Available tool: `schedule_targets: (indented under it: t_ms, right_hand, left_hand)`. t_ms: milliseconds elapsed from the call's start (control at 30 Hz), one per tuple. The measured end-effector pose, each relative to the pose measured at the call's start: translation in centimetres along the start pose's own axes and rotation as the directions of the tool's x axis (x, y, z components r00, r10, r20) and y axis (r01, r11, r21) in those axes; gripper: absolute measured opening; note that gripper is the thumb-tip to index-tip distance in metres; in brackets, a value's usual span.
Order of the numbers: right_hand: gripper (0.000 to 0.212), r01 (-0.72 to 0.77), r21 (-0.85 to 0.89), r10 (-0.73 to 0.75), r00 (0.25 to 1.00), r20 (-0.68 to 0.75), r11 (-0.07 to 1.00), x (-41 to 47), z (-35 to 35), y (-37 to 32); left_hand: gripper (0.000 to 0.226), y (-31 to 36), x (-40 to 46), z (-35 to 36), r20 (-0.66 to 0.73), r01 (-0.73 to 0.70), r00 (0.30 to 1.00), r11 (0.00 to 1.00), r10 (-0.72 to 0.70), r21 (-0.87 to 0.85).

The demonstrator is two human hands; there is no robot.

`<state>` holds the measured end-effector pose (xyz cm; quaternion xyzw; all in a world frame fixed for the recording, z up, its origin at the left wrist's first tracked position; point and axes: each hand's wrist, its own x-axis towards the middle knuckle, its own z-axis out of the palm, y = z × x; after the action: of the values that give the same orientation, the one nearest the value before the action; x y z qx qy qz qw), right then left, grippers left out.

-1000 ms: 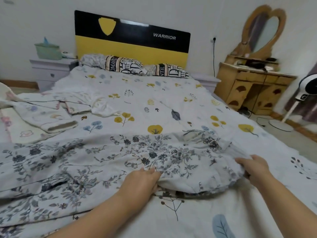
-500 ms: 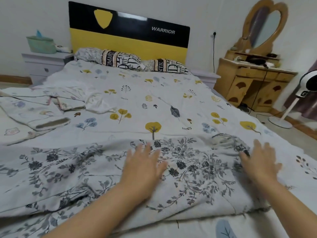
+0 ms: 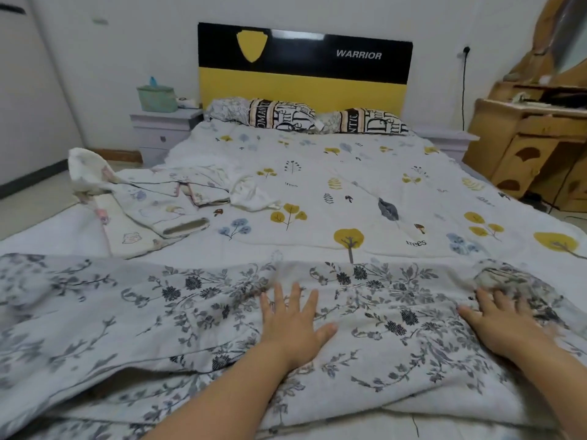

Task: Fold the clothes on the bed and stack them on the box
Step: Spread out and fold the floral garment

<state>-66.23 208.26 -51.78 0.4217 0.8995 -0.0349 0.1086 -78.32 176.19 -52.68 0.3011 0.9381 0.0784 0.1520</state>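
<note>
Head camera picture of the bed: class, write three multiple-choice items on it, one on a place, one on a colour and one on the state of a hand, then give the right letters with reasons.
1. Where does the pale printed garment lie? A) by the bed's left edge B) on the pillows C) on the dresser
2. What colour is the headboard's lower band? A) red B) yellow C) green
3. How is the left hand? A) fist B) pinching cloth C) flat, fingers spread

Answers: 1 A, it lies beyond the grey floral garment, at the left edge. 2 B, yellow under black. 3 C, it presses on the floral garment, as does the right hand.

Matt floral cloth garment (image 3: pixel 197 315); glossy headboard (image 3: pixel 305 55); wooden dresser (image 3: pixel 533 147).
</note>
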Motion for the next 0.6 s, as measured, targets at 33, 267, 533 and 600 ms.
schedule_targets:
  t_ms: [33,267,533,600]
  right_hand:
    - [0.078,-0.013,-0.014,0.012,0.998,-0.064,1.000,-1.5,-1.0,-1.1]
    - [0.049,0.359,0.023,-0.321,0.860,-0.396,0.933,-11.1,-2.8,-9.5]
    - [0.036,0.698,0.116,-0.664,0.711,-0.232,0.707,-20.1,0.1,-18.2]
    - [0.035,0.690,0.095,-0.668,0.721,-0.183,0.718,-21.0,0.5,-19.5]
  left_hand:
    - [0.068,-0.1,-0.5,-0.7,-0.016,-0.035,0.999,0.997,0.034,-0.070]
    - [0.040,-4.2,-7.9,-5.1,-0.306,-0.212,0.937,0.970,0.167,-0.120]
    - [0.093,-14.6,-16.8,-6.4,-0.230,0.076,0.973,0.980,-0.031,0.186]
    - [0.105,-17.2,-18.9,-5.8,-0.156,0.144,0.982,0.959,-0.107,0.245]
